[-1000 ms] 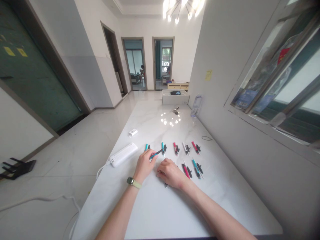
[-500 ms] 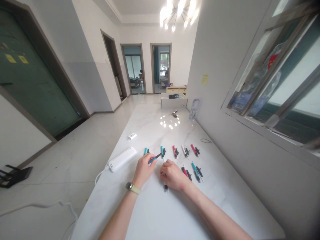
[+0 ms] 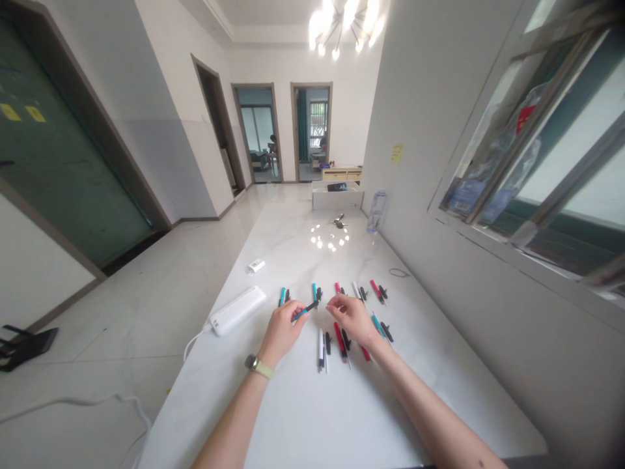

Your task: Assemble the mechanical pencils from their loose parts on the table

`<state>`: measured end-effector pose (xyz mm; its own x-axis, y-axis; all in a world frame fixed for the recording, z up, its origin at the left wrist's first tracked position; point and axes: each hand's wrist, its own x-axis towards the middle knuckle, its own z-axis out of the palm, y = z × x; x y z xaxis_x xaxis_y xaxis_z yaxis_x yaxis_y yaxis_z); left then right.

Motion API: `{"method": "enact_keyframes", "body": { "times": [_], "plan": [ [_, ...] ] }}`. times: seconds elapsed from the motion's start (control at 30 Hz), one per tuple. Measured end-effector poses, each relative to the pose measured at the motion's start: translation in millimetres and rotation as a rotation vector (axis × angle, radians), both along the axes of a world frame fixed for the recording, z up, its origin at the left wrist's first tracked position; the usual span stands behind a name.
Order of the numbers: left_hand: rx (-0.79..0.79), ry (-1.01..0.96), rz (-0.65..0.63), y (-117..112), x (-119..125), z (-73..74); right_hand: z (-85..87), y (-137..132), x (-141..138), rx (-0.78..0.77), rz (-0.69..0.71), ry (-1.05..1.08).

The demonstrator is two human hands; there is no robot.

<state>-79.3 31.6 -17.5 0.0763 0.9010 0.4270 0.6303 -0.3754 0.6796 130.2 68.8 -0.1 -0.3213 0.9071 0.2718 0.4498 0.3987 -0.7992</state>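
Observation:
My left hand [image 3: 288, 322], with a watch on its wrist, is closed around a blue and black pen [image 3: 300, 315]. The pen's dark end points up and to the right. Just right of that end, my right hand [image 3: 351, 317] holds its thumb and fingers pinched together; what lies between them is too small to make out. In front of and beside the hands lie pens taken apart: a white pen barrel [image 3: 321, 350], a red pen barrel [image 3: 339, 340] and a blue pen barrel [image 3: 376, 324], with dark parts and thin refills alongside. My right hand hides part of the group.
Further back lie more pen sets, among them a red barrel [image 3: 377, 291] and a blue barrel [image 3: 282, 297]. A white power strip [image 3: 237, 311] and a small white adapter [image 3: 256, 266] lie at left. Keys [image 3: 338, 221], a clear bottle [image 3: 376, 212] and a white box [image 3: 336, 200] stand farther off.
My right hand has moved up and right from the front pens towards the pen's dark end, uncovering the white and red barrels. My left hand still holds the blue and black pen.

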Motion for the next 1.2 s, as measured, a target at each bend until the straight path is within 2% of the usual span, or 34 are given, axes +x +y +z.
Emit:
{"method": "enact_keyframes", "body": {
  "times": [0.07,0.2,0.4,0.73,1.2],
  "plan": [
    [-0.007,0.013,-0.028,-1.4,2.3,1.6,-2.2,3.6,1.0,-0.052,-0.030,0.098],
    [-0.016,0.031,-0.063,-3.9,5.6,4.7,-4.6,4.7,-0.1,-0.036,-0.050,0.205],
    [-0.029,0.034,-0.073,-4.7,5.7,5.3,2.7,-2.6,-1.5,0.013,0.032,0.180],
    [-0.016,0.057,-0.063,-3.6,3.8,3.7,6.1,-4.7,-1.2,0.062,0.057,0.153],
    [-0.017,0.077,-0.076,-4.6,4.9,4.8,7.2,-6.6,-1.4,0.023,0.126,0.134]
  ]
}}
